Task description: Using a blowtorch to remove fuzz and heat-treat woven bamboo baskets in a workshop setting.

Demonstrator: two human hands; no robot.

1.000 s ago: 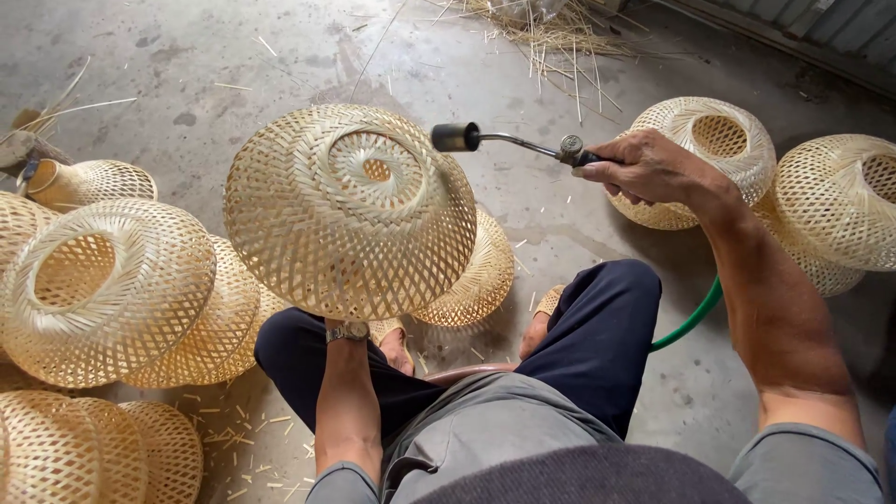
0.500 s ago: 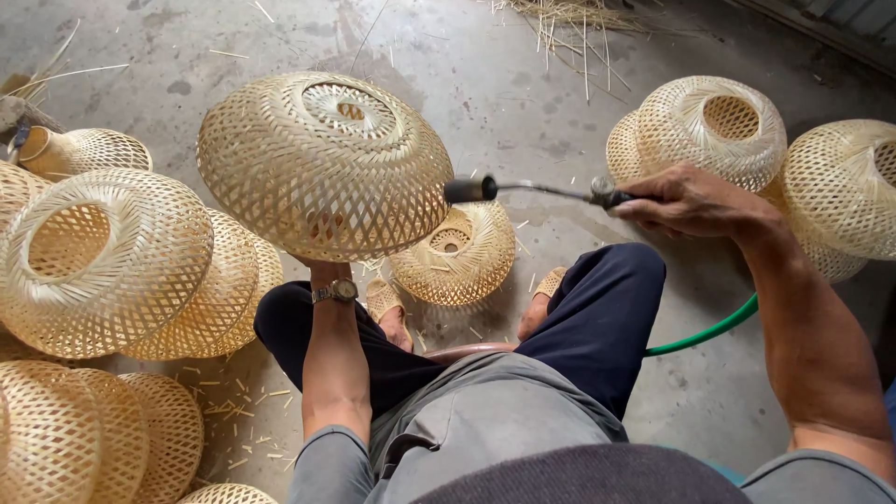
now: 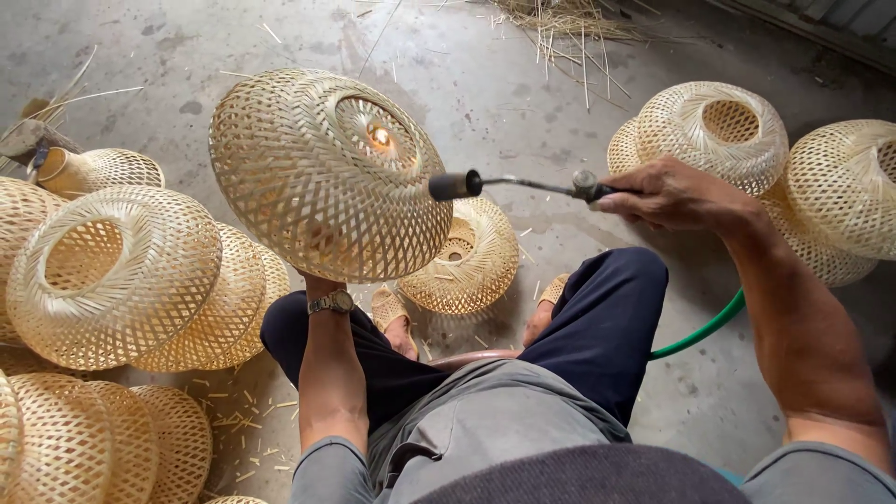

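Observation:
A round woven bamboo lampshade (image 3: 308,168) is held up in front of me, its top ring tilted to the right. My left hand is hidden under it; only the wrist with a metal watch (image 3: 331,301) shows. My right hand (image 3: 667,191) grips a gas torch (image 3: 509,185) with a thin metal stem and a dark nozzle. The nozzle sits just right of the shade, and a small orange flame glows at the shade's ring opening (image 3: 380,136).
Several finished woven shades are piled at the left (image 3: 117,271) and at the right (image 3: 719,126). One more lies on the concrete floor by my feet (image 3: 467,257). A green hose (image 3: 705,327) runs past my right knee. Loose bamboo strips (image 3: 569,23) lie at the back.
The shade has turned so its ring opening faces right. The torch has swung down and left, and a flame now shows at the ring.

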